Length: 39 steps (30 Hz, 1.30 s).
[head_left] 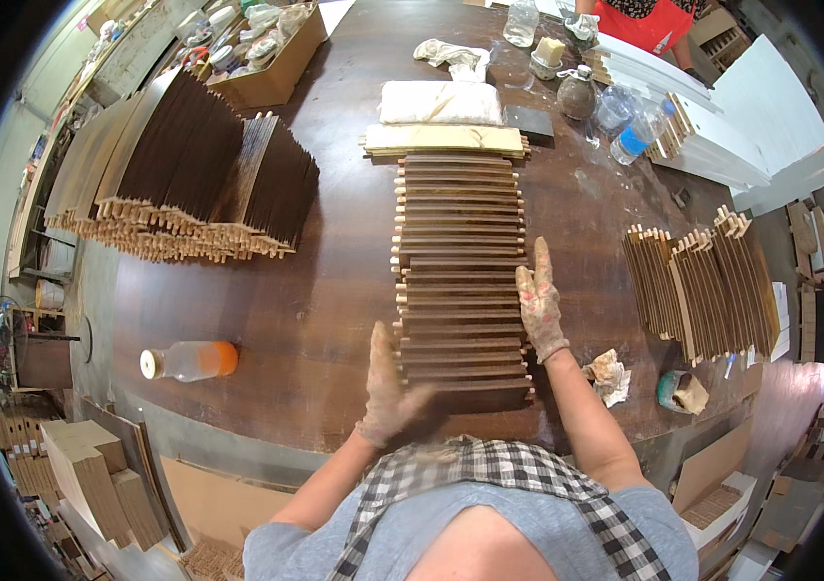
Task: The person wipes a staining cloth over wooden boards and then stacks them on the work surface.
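Note:
A long row of dark brown wooden slats (460, 300) with pale dowel pegs at their ends lies before me, its near end close to my apron. My left hand (392, 392), in a stained work glove, is beside the row's near left corner, fingers stretched and thumb spread. Along the right side, my gloved right hand (541, 302) lies with straight fingers against or just beside the peg ends; actual contact is hard to make out. Neither hand holds anything. At the row's far end are pale yellowish boards (443, 140) and a white wrapped block (441, 103).
Stacked pegged slats stand at the left (179, 165) and a smaller stack at the right (707, 286). An orange-bottomed bottle (189, 361) lies on the brown table (266, 300). White panels (712, 136), a water bottle (639, 134) and a person in a red apron (639, 24) are far right.

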Available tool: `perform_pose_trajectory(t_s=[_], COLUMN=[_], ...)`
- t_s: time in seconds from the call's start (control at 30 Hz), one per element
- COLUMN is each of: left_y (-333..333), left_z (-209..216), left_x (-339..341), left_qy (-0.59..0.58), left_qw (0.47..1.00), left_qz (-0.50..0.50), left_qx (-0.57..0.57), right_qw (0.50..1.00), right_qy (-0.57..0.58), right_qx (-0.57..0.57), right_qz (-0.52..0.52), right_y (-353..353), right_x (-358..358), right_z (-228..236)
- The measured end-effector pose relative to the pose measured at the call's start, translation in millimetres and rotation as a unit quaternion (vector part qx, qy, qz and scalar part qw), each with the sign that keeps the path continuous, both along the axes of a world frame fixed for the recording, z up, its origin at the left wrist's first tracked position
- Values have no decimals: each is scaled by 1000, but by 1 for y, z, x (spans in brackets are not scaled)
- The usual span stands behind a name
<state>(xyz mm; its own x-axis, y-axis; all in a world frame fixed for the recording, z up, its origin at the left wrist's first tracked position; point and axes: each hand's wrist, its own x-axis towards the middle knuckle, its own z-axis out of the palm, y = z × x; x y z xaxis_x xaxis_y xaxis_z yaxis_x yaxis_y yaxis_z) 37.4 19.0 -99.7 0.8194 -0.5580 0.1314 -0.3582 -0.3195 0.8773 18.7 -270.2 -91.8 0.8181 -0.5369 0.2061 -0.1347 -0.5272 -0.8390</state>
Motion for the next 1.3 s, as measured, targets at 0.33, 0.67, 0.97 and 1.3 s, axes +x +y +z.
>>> perform_pose_trajectory(t_s=[0.33,0.67,0.97,1.3], left_y=[-55,-72,-120,-108], left_z=[5,1,-14,-14], left_x=[103,161,211,203], left_qy=[115,-70,112,184], left_qw=[992,996,993,975], left_qz=[-36,-18,-2,52], left_qx=[-26,-45,-34,-113], right_qw=[998,993,995,885], right_qy=[45,11,82,79], right_qx=[19,-116,37,-432], right_qz=[34,-16,45,154], right_y=[5,-47,-66,5], right_x=[6,55,109,144], right_z=[0,15,-17,28])
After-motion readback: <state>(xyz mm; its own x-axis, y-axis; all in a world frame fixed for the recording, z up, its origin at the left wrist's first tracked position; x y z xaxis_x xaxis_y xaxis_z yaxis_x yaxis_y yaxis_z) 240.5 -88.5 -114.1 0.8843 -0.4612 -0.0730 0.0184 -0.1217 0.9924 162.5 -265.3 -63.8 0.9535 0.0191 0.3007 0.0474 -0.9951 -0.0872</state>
